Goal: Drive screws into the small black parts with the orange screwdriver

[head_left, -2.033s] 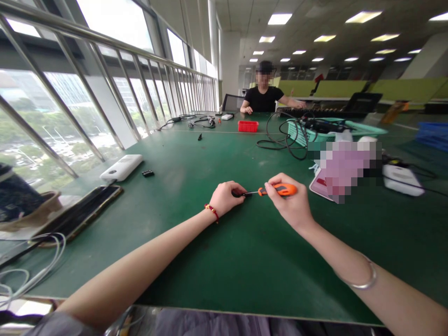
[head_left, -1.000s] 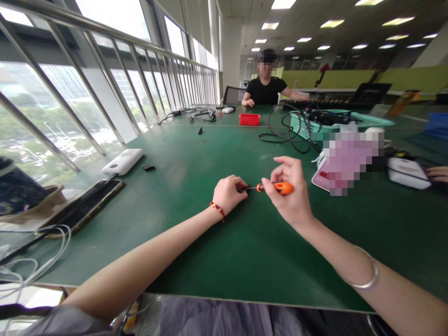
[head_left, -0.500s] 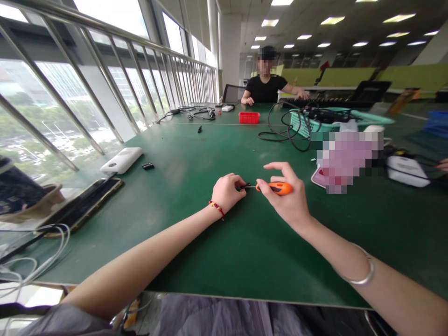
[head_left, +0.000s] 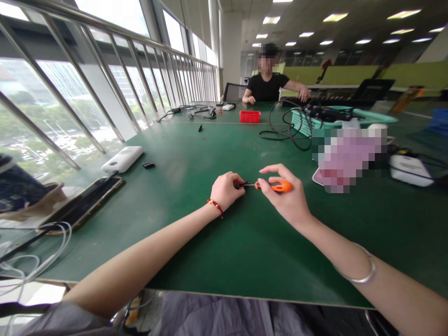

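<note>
Over the middle of the green table point(head_left: 210, 242), my right hand point(head_left: 289, 198) grips a screwdriver point(head_left: 280, 185) by its orange and black handle. Its thin metal shaft points left and meets a small black part point(head_left: 241, 185). That part is pinched in the fingers of my left hand point(head_left: 227, 189), which rests low over the tabletop. Most of the black part is hidden behind those fingers, so its kind does not show. The thumb of my right hand lies along the handle, and the index finger is raised and curved above it.
A white power bank point(head_left: 122, 159), a phone point(head_left: 87, 200) and a small black piece point(head_left: 149, 165) lie to the left. Farther back are a red tray point(head_left: 249, 116), black cables and a teal basket point(head_left: 301, 123). Across the table sits a person in a black shirt point(head_left: 268, 87).
My right hand has shifted its fingers slightly on the screwdriver's handle, the index finger moving a little left. The grip of both hands continues. The person opposite has moved a hand near the basket.
</note>
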`<state>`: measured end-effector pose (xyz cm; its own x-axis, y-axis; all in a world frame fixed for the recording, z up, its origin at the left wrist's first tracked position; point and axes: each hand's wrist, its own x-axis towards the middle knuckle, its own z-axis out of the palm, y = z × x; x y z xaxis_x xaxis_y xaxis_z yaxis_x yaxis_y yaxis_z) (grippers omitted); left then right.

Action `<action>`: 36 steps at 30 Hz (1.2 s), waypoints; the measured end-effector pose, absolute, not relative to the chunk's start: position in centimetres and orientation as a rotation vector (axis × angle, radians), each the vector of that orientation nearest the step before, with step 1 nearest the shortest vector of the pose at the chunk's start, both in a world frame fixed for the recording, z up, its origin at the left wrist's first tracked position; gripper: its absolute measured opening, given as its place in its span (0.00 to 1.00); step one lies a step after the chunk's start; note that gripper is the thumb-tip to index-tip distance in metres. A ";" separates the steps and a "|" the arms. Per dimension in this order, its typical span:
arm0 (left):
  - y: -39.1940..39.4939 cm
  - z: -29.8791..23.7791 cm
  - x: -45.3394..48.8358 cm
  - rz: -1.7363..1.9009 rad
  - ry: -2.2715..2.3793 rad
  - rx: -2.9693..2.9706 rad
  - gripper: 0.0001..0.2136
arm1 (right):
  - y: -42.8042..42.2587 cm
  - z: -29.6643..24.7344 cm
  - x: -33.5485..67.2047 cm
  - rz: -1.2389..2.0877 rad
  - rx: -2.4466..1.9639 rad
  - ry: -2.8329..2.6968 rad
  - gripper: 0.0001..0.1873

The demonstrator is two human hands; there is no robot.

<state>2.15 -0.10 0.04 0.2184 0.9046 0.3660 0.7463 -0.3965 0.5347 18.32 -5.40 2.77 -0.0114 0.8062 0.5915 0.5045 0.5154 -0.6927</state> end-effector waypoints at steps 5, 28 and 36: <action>0.1 0.0 2.0 0.946 1.561 2.218 0.06 | -5.2 2.6 18.4 0.306 -1.056 -1.658 0.10; 1.1 -0.8 1.3 0.990 1.373 2.240 0.07 | -3.8 2.6 19.7 0.256 -1.091 -1.558 0.14; 1.3 -0.7 1.1 0.978 1.284 2.331 0.08 | -3.8 2.7 19.8 0.263 -1.102 -1.550 0.14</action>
<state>1.13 1.30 -0.73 0.3666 0.8314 0.4175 0.6232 -0.5527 0.5534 19.84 -3.84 2.67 0.1005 0.7506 0.6531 0.4931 0.5326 -0.6879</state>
